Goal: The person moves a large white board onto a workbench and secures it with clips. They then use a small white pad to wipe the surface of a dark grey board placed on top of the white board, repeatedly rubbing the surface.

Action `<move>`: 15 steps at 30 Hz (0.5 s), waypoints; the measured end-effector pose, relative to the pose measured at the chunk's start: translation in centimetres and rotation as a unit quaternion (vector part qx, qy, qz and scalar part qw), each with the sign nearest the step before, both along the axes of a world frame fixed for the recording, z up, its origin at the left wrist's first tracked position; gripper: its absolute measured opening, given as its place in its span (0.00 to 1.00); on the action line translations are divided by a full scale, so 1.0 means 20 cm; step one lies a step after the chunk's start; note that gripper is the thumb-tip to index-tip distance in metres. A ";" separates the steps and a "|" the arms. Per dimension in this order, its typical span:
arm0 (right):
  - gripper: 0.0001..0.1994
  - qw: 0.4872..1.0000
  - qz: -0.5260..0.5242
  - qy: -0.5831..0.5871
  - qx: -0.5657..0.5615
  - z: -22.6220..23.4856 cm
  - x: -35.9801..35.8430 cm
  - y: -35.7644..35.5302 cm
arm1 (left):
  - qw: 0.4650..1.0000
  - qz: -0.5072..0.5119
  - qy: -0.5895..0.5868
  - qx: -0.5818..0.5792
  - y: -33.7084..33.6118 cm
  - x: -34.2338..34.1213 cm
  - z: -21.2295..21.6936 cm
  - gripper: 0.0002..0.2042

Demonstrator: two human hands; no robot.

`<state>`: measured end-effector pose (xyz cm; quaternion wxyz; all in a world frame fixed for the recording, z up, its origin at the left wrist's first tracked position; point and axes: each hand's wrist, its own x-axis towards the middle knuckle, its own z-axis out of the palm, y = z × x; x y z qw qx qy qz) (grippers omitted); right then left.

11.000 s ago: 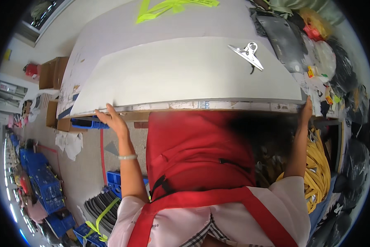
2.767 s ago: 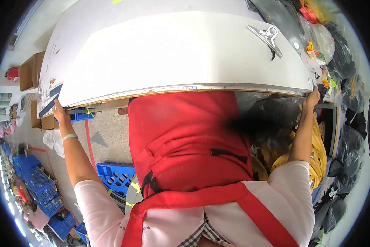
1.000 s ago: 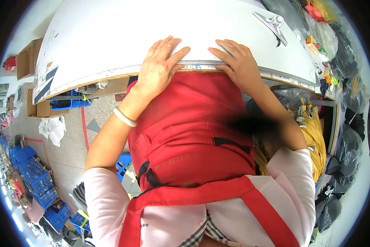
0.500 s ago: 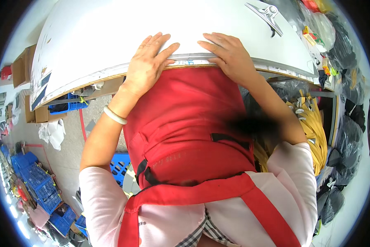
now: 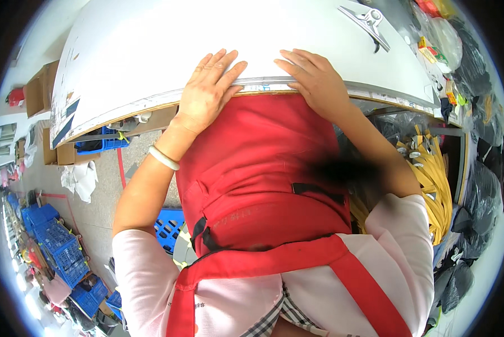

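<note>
My left hand (image 5: 210,84) lies palm down at the near edge of the white tabletop (image 5: 168,56), its fingers stretched out. A little to its right, my right hand (image 5: 314,78) rests the same way, fingers extended and slightly spread. Both thumbs are by the thin grey strip (image 5: 263,80) that runs along the table's front edge. Nothing shows in either hand; whatever lies under the palms is hidden. Beyond my right hand, a silver metal clip-like fitting (image 5: 370,23) with a black tip lies on the tabletop.
Yellow straps (image 5: 434,185) hang at the right below the table, beside black plastic bags (image 5: 482,188). Blue crates (image 5: 61,253) stand on the floor at the left, and a cardboard box (image 5: 40,87) is past the table's left end. My red apron (image 5: 257,163) meets the table edge.
The whole view has shifted slightly, so the table and surroundings appear a little further right and lower. Both hands remain flat at the table edge, with only slight finger movement.
</note>
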<state>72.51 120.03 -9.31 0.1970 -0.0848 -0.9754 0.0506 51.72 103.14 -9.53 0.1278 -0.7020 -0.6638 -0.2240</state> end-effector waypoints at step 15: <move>0.24 1.000 0.023 0.000 -0.013 0.04 -0.01 0.03 | 0.999 -0.027 0.021 -0.011 0.00 -0.05 0.03 0.22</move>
